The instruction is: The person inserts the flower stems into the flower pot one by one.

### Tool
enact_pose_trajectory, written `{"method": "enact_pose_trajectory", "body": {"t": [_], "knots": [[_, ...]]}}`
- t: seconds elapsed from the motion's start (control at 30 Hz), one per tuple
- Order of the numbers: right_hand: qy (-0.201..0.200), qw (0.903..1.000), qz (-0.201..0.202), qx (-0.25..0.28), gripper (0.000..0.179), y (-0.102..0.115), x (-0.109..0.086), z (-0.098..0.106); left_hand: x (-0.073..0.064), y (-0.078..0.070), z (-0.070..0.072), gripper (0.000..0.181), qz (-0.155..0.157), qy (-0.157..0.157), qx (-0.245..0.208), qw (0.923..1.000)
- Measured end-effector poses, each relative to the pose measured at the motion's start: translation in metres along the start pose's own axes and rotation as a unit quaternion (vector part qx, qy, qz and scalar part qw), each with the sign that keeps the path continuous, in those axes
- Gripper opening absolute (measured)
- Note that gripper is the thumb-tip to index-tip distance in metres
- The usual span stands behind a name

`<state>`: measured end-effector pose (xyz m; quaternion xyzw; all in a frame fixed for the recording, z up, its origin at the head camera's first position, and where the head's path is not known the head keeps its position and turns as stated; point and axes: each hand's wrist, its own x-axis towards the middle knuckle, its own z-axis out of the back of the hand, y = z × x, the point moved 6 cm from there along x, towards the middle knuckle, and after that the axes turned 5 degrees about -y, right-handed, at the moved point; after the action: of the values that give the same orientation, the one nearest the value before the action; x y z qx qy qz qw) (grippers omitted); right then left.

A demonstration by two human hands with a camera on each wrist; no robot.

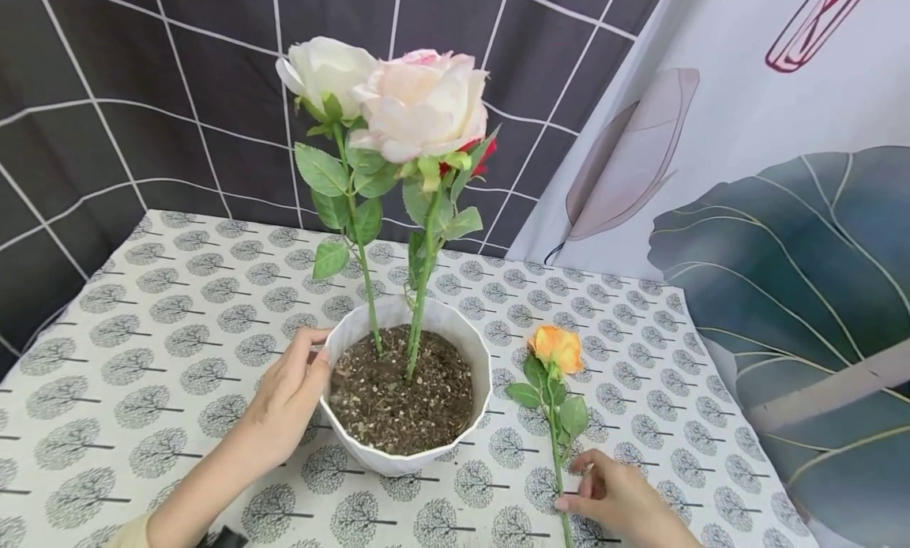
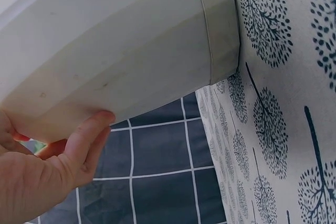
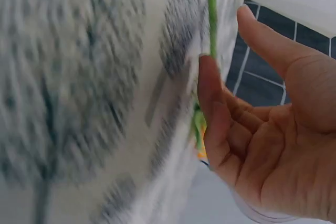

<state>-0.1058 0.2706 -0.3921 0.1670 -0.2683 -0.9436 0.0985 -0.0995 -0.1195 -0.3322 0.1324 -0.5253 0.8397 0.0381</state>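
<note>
A white faceted flower pot (image 1: pixel 405 461) holds dark soil (image 1: pixel 377 414). In it stand a white rose (image 1: pixel 327 70) and a large pale pink rose (image 1: pixel 426 110). Part of a red rose (image 1: pixel 483 157) shows behind the pink one. My left hand (image 1: pixel 284 398) grips the pot's left side at the rim, with bent fingers (image 2: pixel 89 135) against its outer wall. An orange rose (image 1: pixel 557 349) lies on the cloth to the right. Beside its green stem (image 3: pixel 211 14) is my right hand (image 1: pixel 626 497), thumb and loosely bent fingers apart, fingertips right at the stem.
A tree-patterned cloth (image 1: pixel 235 398) covers the table. Behind stands a dark curtain (image 1: pixel 220 50) with a white grid. At the right hangs a pale curtain with a large leaf print (image 1: pixel 796 240). A small black object (image 1: pixel 227 537) lies by the left forearm.
</note>
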Motion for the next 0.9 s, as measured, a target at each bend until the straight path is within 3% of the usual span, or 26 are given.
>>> {"method": "enact_pose_trajectory", "body": {"t": [0.2, 0.43, 0.63, 0.8, 0.9], "knots": [[0.037, 0.9991, -0.015, 0.014, 0.036, -0.004, 0.001, -0.012, 0.000, 0.000, 0.000, 0.025, -0.001, -0.001, 0.000, 1.0000], [0.059, 0.9945, -0.038, 0.077, 0.036, -0.006, 0.002, -0.017, 0.000, 0.001, 0.000, 0.025, -0.005, 0.001, -0.003, 1.0000], [0.071, 0.9925, -0.043, 0.089, 0.034, -0.009, 0.003, -0.019, -0.001, 0.001, 0.000, 0.026, -0.003, 0.004, -0.007, 1.0000], [0.081, 0.9885, -0.017, 0.127, 0.030, -0.001, 0.004, -0.017, 0.000, 0.000, -0.001, 0.026, 0.001, 0.008, -0.004, 1.0000], [0.076, 0.9874, 0.015, 0.138, 0.025, 0.012, 0.006, -0.005, 0.000, 0.000, 0.000, 0.027, 0.004, 0.008, -0.002, 1.0000]]}}
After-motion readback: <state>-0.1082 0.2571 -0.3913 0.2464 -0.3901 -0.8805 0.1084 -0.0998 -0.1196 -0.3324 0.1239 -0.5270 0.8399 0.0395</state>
